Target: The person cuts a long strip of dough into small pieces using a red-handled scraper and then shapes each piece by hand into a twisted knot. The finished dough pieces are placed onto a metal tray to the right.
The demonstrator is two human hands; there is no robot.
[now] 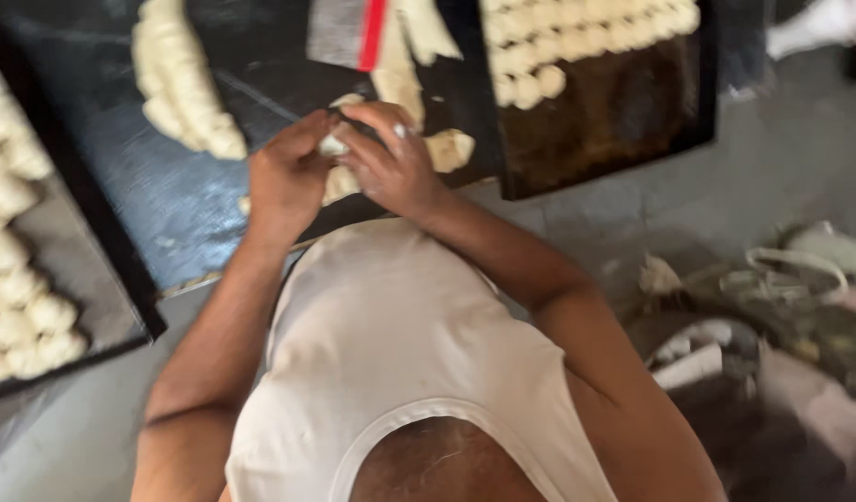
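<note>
My left hand [287,175] and my right hand [391,163] meet over a dark work surface [168,186], both closed around a small pale piece of dough [333,145] pinched between the fingers. Just beyond the hands lie more pale dough pieces [449,147]. A long strip of dough [182,84] lies to the left on the surface. A metal scraper with a red handle [349,33] rests at the top centre.
A dark tray [614,112] at the upper right holds rows of shaped dough pieces [558,42]. Another tray [75,270] at the left carries several dough pieces [14,279]. Scraps and debris [772,307] lie on the grey floor at the right.
</note>
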